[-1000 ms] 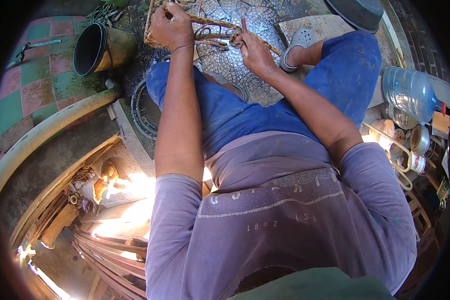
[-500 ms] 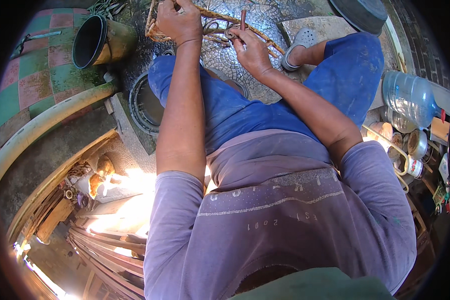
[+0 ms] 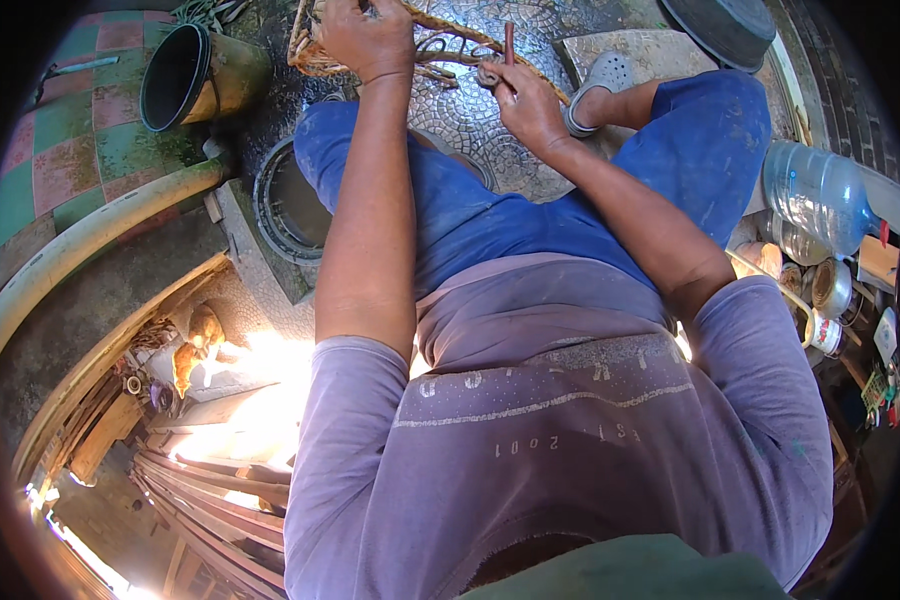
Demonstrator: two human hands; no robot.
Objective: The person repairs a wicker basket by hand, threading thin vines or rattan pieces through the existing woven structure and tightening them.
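At the top edge, my left hand (image 3: 368, 42) is closed over a long yellow-brown frame (image 3: 315, 62) that looks wrapped in rope or cane; its fingertips are partly cut off by the picture. Thin dark loops (image 3: 435, 45) show inside the frame. My right hand (image 3: 532, 105) grips a small tool with a reddish-brown handle (image 3: 509, 42), its fingers pressed around a greyish end. The exact kind of tool does not show. That hand is beside the frame's right part, over the patterned stone floor, between my bent legs in blue trousers (image 3: 510, 225).
A dark bucket (image 3: 210, 75) lies tilted at the upper left, above a pale pipe (image 3: 100, 225). Beside my left leg stands a round tub (image 3: 295, 215). At right are a grey clog (image 3: 605, 85), a dark basin (image 3: 725, 30) and a clear water jug (image 3: 820, 195). A cat (image 3: 198, 345) is at lower left.
My right hand has shifted a little to the right with the tool, away from my left hand. The left hand has moved slightly up and right, still at the frame.
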